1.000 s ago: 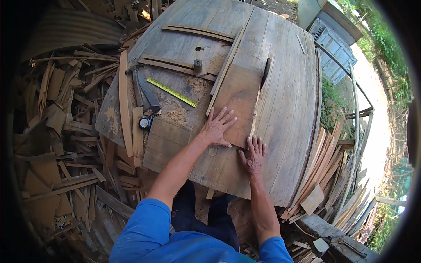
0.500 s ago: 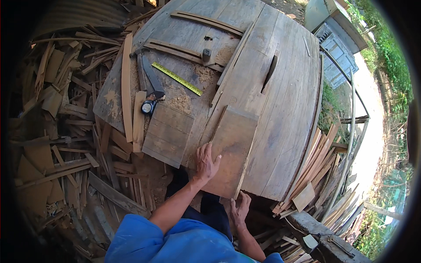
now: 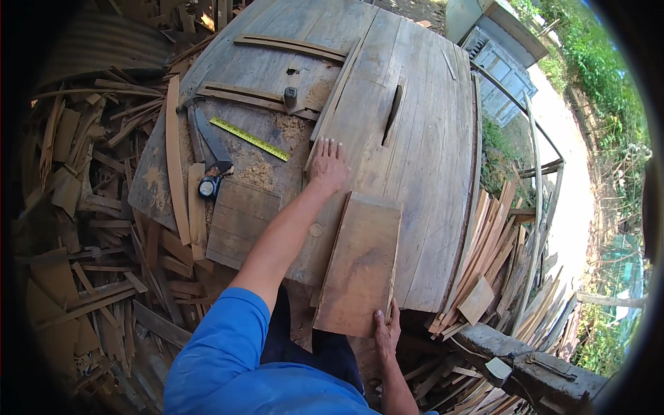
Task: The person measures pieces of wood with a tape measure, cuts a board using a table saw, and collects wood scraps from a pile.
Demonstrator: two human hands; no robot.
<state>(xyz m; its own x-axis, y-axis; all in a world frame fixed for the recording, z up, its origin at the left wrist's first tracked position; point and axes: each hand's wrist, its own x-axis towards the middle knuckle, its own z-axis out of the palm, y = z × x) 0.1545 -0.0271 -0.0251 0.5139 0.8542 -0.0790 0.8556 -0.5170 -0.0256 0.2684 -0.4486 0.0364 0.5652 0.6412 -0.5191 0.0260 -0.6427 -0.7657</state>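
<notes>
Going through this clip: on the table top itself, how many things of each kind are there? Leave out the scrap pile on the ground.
Brown boards: 2, one under the right hand at, one flat at
Yellow tape measure: 1
Thin wood strips: at least 6, for example
Dark hand tool: 1
Small dark block: 1
Total: at least 11
The left hand lies flat on the table.

Left arm extended forward, sleeve blue, forearm bare; left hand (image 3: pixel 328 166) lies flat, palm down, fingers together and pointing away from the body. Right hand (image 3: pixel 386 332) sits low near the body, fingers curled upward, gripping.
</notes>
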